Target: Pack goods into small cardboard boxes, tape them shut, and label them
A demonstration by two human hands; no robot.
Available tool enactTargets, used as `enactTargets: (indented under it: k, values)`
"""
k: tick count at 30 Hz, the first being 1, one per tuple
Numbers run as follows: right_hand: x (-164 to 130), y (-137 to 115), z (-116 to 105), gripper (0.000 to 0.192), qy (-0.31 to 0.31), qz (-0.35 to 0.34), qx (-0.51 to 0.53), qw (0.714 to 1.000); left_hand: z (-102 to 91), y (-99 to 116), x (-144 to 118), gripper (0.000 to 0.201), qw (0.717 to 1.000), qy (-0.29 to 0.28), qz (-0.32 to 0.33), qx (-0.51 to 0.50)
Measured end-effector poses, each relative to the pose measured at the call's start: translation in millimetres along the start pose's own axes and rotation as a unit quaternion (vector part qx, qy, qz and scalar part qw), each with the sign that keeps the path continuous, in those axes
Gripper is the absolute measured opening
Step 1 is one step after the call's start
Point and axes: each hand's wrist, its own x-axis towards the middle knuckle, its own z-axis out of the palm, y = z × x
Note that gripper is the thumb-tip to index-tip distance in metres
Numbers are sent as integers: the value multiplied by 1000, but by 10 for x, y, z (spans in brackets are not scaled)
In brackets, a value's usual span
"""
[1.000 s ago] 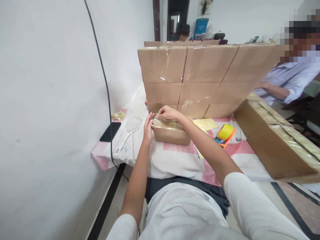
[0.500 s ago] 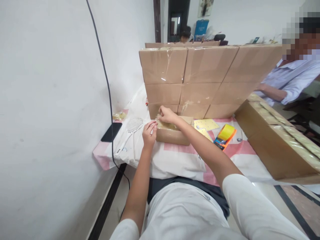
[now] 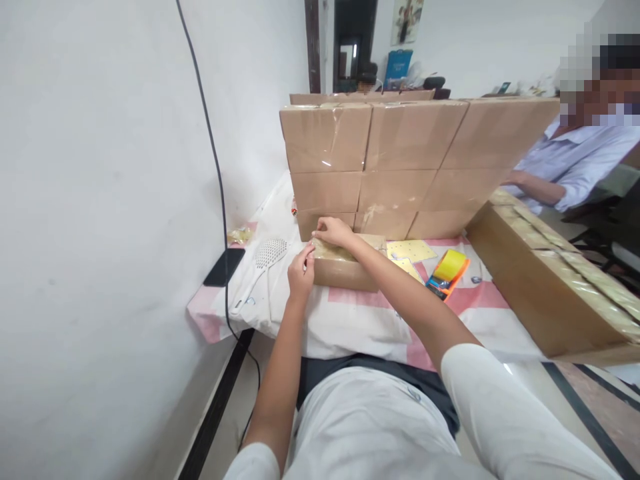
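Observation:
A small brown cardboard box (image 3: pixel 345 272) lies on the pink and white table cover (image 3: pixel 360 313) in front of me, its top covered with clear packets or tape. My left hand (image 3: pixel 301 270) rests against the box's left end, fingertips pinching at the top left corner. My right hand (image 3: pixel 334 231) lies on the top left edge of the box, fingers curled on the clear wrapping there. What exactly the fingers pinch is too small to tell.
Behind the box stands a wall of stacked cardboard cartons (image 3: pixel 400 163). A long carton (image 3: pixel 545 280) of packets lies at the right. A yellow tape dispenser (image 3: pixel 447 270), yellow cards (image 3: pixel 411 251), a white slotted scoop (image 3: pixel 260 263) and a black phone (image 3: pixel 223 267) lie nearby. Another person's sleeve (image 3: pixel 575 167) is at the right.
My left hand dropped off the box's corner, then came back against its left end. My right hand stayed on the top left edge, shifting slightly.

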Motion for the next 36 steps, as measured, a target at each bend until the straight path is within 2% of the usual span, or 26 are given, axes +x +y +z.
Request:
enactTargets:
  k: [3, 10, 14, 17, 18, 20, 23, 26, 28, 31, 36]
  values:
    - [9, 20, 6, 22, 3, 8, -4, 1000, 14, -15, -8, 47, 999, 2, -41, -1]
    - [-5, -53, 9, 22, 2, 18, -7, 1000, 95, -182, -63, 57, 996, 4, -85, -20]
    - [-164, -45, -180, 19, 0, 3, -6, 1000, 112, -278, -140, 65, 994, -3, -104, -24]
    - [-526, 205, -404, 37, 38, 1, -11, 999, 64, -255, -85, 72, 997, 27, -59, -30]
    - [-680, 337, -459, 49, 63, 8, -9, 998, 45, -233, -45, 73, 998, 31, -37, -36]
    - [-986, 632, -495, 81, 96, 16, 42, 994, 24, -189, 44, 70, 998, 4, -12, -53]
    - [-1325, 1027, -343, 126, 72, -28, 178, 981, 58, -165, 124, 62, 995, -52, -44, -80]
    - [-1462, 1259, -44, 150, 107, -61, 287, 950, 144, -202, 94, 64, 991, -29, -78, -107]
    - [-1489, 1320, 148, 156, 124, -56, 338, 931, 194, -235, 46, 67, 988, -9, -96, -123]
    - [-1528, 1310, 351, 159, 139, -38, 363, 920, 236, -252, 1, 70, 982, 5, -122, -146]
    - [-1735, 1166, 424, 149, 193, -45, 341, 919, 224, -99, 28, 66, 976, 6, -126, -180]
